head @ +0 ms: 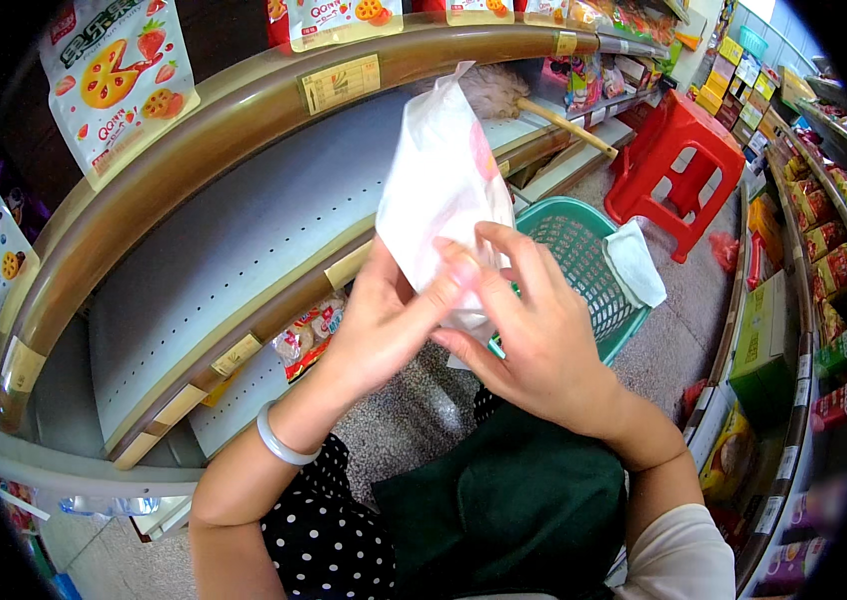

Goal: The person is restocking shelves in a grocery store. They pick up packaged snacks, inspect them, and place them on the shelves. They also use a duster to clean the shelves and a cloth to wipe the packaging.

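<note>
A white plastic package (431,165) with pink print stands up between my hands, in front of the shelves. My left hand (401,315) grips its lower left side, the thumb pressed on its front. The fingers of my right hand (536,322) touch the package's lower right part, close to the left thumb; the fingers are spread and bent. A green plastic basket (581,210) is behind my right hand, with a folded white cloth (633,262) over its rim. A feather duster (566,127) lies on the shelf beyond the package.
A metal shelf (243,217) with a brown edge curves along the left, below hanging fruit snack pouches (120,90). A snack bag (309,334) lies on a lower shelf. A red plastic stool (678,169) stands in the aisle. Stocked shelves (791,262) line the right.
</note>
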Motion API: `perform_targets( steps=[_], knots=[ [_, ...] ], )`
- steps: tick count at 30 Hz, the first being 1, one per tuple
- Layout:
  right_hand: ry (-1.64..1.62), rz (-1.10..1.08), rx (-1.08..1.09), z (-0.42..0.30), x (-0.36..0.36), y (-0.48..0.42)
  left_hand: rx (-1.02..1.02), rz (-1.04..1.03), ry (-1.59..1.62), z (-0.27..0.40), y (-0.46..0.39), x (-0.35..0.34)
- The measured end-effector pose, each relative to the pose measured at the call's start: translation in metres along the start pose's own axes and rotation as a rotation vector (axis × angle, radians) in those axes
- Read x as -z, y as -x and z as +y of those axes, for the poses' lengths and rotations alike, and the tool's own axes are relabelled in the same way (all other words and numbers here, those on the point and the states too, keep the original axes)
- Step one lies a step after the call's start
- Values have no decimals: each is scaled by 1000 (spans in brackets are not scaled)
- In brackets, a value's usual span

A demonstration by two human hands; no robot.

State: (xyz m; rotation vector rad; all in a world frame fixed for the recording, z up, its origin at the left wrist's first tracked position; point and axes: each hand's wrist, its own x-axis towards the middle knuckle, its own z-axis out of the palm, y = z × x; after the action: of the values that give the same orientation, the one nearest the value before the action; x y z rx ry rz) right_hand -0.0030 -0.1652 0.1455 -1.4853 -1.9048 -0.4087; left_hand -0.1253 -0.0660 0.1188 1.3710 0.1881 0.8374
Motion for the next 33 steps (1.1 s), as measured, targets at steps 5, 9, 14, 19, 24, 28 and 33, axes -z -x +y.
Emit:
perform_targets(
  steps=[5,9,14,19,24,28,33],
  knots=[
    [-133,-110,91,2,1,-3,152,124,391,5,-3,11],
    [-237,107,-35,27,7,1,177,133,487,6,-2,21],
    [-496,330,-337,57,-6,8,124,143,417,8,-4,21],
    [-1120,123,-456,47,-4,10,99,172,381,4,-5,30],
    [-1068,162,-371,47,-5,11,31,197,329,4,-5,27],
    [-1079,169,-366,48,-5,13,0,193,287,4,-2,27],
    [-1062,175,-353,47,-5,12,-57,136,227,7,1,30]
  ],
)
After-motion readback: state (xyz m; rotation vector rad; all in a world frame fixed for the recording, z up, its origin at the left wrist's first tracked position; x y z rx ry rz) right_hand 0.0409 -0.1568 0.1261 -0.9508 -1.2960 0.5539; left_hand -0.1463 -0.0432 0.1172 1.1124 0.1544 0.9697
